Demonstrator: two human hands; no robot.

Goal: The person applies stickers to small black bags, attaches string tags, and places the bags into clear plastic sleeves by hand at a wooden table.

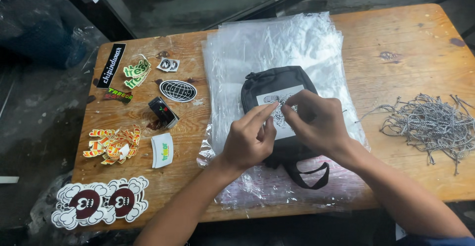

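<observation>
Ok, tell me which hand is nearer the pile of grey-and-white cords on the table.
Right. The right hand rests on the black pouch, on the side toward the cord pile. The left hand sits on the pouch's far side, further from it. Neither touches the cords.

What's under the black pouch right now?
The black pouch lies on a stack of clear plastic bags spread over the wooden table. Anything directly beneath the pouch is covered.

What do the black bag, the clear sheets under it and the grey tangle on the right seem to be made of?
Black bag: likely woven fabric, matte, with a soft strap.
Clear sheets: thin plastic film, glossy and wrinkled.
Grey tangle: probably braided cord, speckled; too small to be sure.
</observation>
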